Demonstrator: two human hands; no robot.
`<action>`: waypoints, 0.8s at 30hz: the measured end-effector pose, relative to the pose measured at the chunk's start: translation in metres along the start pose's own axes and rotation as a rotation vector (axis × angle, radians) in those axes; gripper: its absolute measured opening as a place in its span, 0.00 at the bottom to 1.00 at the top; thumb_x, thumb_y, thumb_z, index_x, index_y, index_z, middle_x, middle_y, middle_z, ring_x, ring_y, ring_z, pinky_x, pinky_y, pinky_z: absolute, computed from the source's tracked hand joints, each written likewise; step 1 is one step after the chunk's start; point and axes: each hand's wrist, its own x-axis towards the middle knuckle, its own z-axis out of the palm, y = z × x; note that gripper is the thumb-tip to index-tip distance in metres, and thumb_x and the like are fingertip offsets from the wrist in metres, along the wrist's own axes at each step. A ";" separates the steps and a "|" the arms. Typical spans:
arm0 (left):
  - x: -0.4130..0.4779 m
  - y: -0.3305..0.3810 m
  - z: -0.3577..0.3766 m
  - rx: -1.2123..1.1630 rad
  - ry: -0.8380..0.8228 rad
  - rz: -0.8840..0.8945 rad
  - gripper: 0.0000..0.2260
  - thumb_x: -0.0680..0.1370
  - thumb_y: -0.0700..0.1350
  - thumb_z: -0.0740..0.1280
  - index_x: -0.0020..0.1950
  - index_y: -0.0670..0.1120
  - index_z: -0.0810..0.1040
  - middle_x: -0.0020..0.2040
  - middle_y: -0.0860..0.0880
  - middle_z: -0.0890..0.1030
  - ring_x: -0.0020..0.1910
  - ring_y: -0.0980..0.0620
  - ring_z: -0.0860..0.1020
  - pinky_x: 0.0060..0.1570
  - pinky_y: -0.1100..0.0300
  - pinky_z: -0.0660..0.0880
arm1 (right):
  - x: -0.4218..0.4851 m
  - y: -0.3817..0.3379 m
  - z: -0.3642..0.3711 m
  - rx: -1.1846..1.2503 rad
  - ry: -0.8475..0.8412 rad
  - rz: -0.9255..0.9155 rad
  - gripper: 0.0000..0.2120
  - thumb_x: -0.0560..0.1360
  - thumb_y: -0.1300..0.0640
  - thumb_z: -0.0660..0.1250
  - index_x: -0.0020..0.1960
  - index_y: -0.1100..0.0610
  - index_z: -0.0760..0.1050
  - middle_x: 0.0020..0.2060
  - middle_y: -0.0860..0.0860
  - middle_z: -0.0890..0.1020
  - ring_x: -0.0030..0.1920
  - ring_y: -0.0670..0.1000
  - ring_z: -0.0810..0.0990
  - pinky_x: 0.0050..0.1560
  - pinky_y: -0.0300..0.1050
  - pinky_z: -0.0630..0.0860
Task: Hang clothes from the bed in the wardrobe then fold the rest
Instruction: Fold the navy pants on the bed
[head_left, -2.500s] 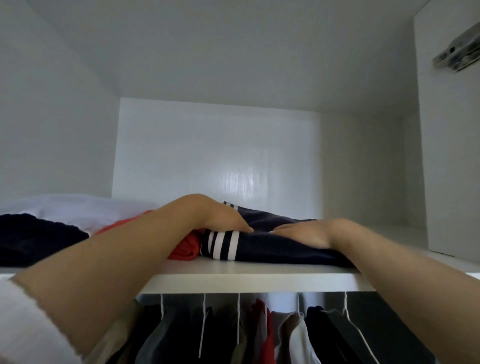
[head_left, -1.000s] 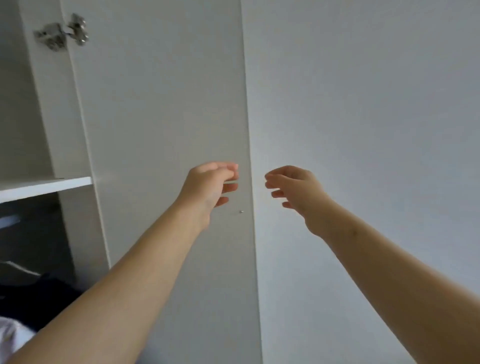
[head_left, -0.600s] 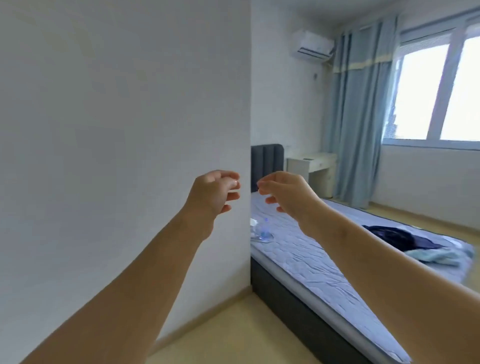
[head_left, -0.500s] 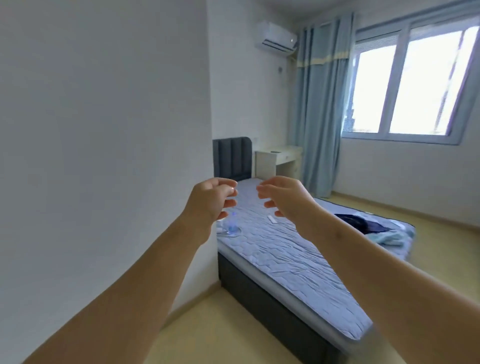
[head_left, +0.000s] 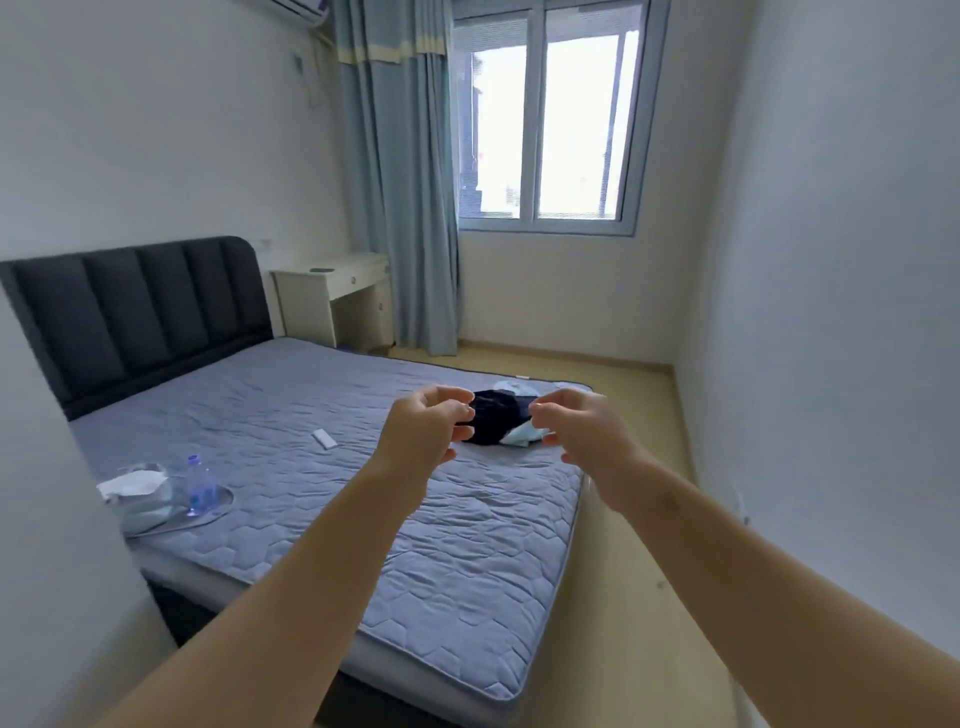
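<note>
A small heap of clothes lies at the far corner of the bed (head_left: 291, 415): a dark navy garment (head_left: 496, 418) with a pale blue one (head_left: 522, 435) against it. My left hand (head_left: 426, 431) and my right hand (head_left: 582, 434) are held out in the air in front of me, well short of the heap. Their fingers hang loosely curled and hold nothing. The wardrobe is out of view.
On the bed's near left corner stand a water bottle (head_left: 200, 483) and a white bag (head_left: 137, 488); a white remote (head_left: 324, 439) lies mid-mattress. A white desk (head_left: 332, 299), blue curtain (head_left: 400, 176) and window are at the back. Bare floor (head_left: 623, 519) runs along the bed's right.
My hands left the folded navy garment on the wardrobe shelf. The view has swung right from the wardrobe, past the wall, to the bed. Both hands stay raised and hold nothing.
</note>
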 end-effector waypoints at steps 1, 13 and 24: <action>0.026 0.000 0.011 -0.011 -0.013 -0.006 0.09 0.78 0.39 0.61 0.43 0.50 0.77 0.42 0.51 0.80 0.41 0.56 0.78 0.39 0.62 0.73 | 0.023 0.005 -0.005 0.015 0.028 0.014 0.08 0.75 0.60 0.63 0.38 0.54 0.75 0.36 0.53 0.76 0.38 0.51 0.71 0.33 0.40 0.63; 0.249 -0.026 0.140 -0.014 -0.179 -0.071 0.08 0.77 0.39 0.62 0.43 0.51 0.77 0.41 0.52 0.80 0.39 0.57 0.78 0.37 0.64 0.71 | 0.233 0.079 -0.082 0.034 0.195 0.197 0.06 0.76 0.60 0.63 0.41 0.55 0.75 0.42 0.55 0.78 0.34 0.47 0.73 0.32 0.37 0.67; 0.442 -0.072 0.283 -0.002 -0.122 -0.149 0.09 0.77 0.38 0.61 0.44 0.50 0.77 0.42 0.51 0.80 0.39 0.56 0.78 0.39 0.62 0.72 | 0.438 0.170 -0.173 0.071 0.096 0.322 0.04 0.77 0.60 0.61 0.47 0.58 0.74 0.42 0.53 0.77 0.34 0.47 0.73 0.33 0.39 0.66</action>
